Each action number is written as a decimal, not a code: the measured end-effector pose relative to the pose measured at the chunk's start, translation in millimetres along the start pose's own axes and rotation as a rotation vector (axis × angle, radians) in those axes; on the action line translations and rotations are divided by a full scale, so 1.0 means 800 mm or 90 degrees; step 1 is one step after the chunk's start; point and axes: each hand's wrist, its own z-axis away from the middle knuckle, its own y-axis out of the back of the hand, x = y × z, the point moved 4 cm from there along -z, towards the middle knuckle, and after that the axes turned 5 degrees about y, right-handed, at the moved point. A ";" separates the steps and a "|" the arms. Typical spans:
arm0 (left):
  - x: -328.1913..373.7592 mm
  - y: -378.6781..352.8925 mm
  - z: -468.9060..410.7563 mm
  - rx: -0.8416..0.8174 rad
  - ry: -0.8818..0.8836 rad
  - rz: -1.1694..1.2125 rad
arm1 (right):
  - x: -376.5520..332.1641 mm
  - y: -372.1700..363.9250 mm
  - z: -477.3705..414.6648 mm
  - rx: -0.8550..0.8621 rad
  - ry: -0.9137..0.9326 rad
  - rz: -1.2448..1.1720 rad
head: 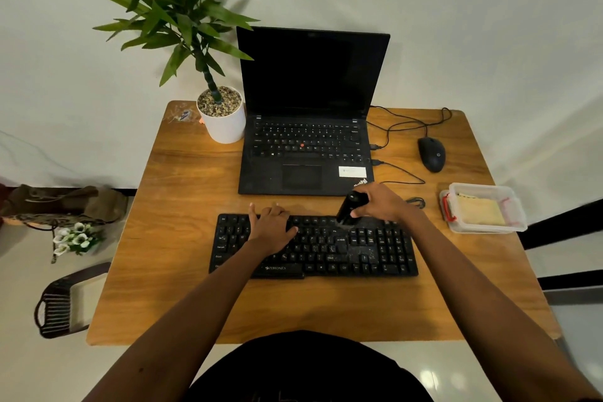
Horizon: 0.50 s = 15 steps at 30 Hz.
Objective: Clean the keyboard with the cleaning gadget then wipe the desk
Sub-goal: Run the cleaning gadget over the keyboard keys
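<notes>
You are in the first half of the job, and by the look of it not far into it. Your right hand (381, 202) has its fingers curled round the black cleaning gadget (349, 207), whose lower end is down on the far edge of the keyboard (326, 248), a little right of its middle. Your left hand (272, 227) lies on the keyboard's far left part with fingers stretched out and holding nothing, apparently steadying it. The keyboard sits near the front edge of the desk (182, 297), roughly centred. Pale specks show over its right-hand keys and number pad, so I judge that side is not yet cleaned; the left side looks darker, though I cannot tell whether it has been gone over. The desk wipe has not begun: a yellowish cloth (479, 210) lies folded inside a clear container (489, 231) at the right edge, untouched. Smudges at the far left corner, beside the plant pot (223, 122), remain for that step.
</notes>
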 end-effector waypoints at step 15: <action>0.031 -0.001 -0.004 -0.002 -0.024 0.028 | 0.038 0.003 0.029 0.168 -0.117 -0.053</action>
